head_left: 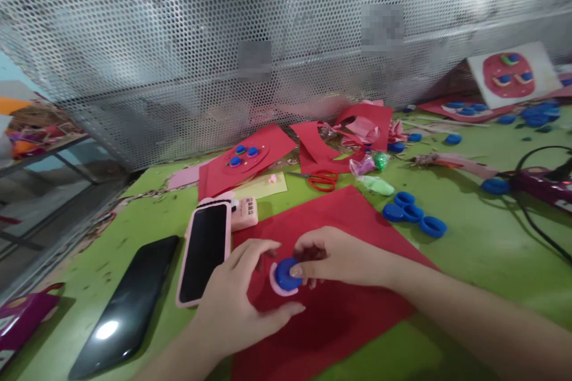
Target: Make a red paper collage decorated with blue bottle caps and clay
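My right hand (pixel 324 259) pinches a blue bottle cap (pixel 286 274) over a red sheet of paper (pixel 344 324). A strip of pale pink clay (pixel 277 289) curves around the cap's left and lower side. My left hand (pixel 250 292) is open beside the cap, its thumb and fingers spread around it with a gap. Past my right hand, several blue bottle caps (pixel 432 227) lie on the green table. The undersides of my right fingers are partly hidden.
A black phone (pixel 127 303) and a pink-cased phone (pixel 205 253) lie at left. Red-handled scissors (pixel 322 180), a bag of green clay (pixel 378 184) and red paper scraps (pixel 313 146) are farther back. A perforated metal panel (pixel 187 59) stands behind; a black cable (pixel 529 208) is at right.
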